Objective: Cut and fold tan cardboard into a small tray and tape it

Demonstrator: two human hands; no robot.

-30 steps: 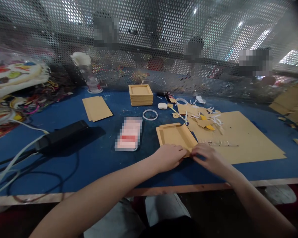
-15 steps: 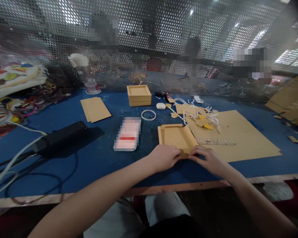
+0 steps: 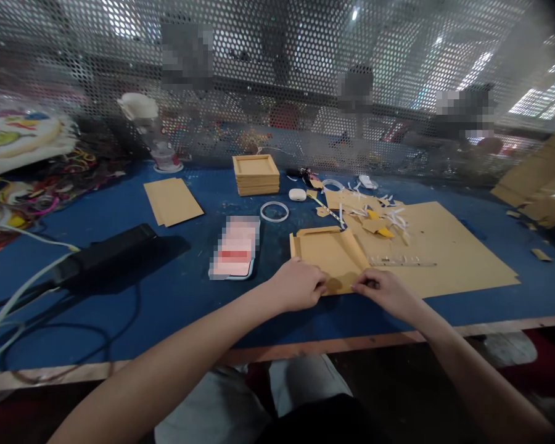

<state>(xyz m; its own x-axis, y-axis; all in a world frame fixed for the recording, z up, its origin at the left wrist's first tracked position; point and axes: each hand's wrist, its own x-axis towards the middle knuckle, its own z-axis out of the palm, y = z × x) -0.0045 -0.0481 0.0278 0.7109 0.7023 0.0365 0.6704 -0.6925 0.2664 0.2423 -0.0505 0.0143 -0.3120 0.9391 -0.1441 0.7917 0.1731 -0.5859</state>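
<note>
In front of me on the blue table lies a shallow tan cardboard tray (image 3: 332, 256) with raised, folded edges. Its near left corner is pinched by my left hand (image 3: 300, 285), fingers curled closed. My right hand (image 3: 383, 290) is closed on the near right corner, thumb and fingertips together. The near edge between the hands lies low. Beyond the tray, a stack of similar cardboard trays (image 3: 256, 176) stands at the back. A clear ruler (image 3: 400, 261) lies just right of the tray, on a large cardboard sheet (image 3: 453, 246).
Left of the tray lies a phone (image 3: 235, 246), with a black power adapter (image 3: 106, 259) and cables farther left. Behind are a roll of clear tape (image 3: 274, 212), a white earbud case (image 3: 297, 195), flat cardboard pieces (image 3: 173, 201), paper scraps (image 3: 374, 216) and a plastic cup (image 3: 166, 157).
My left hand has shifted a little left along the tray's near edge, widening the gap between the hands. The near edge now looks flatter. The view has shifted slightly.
</note>
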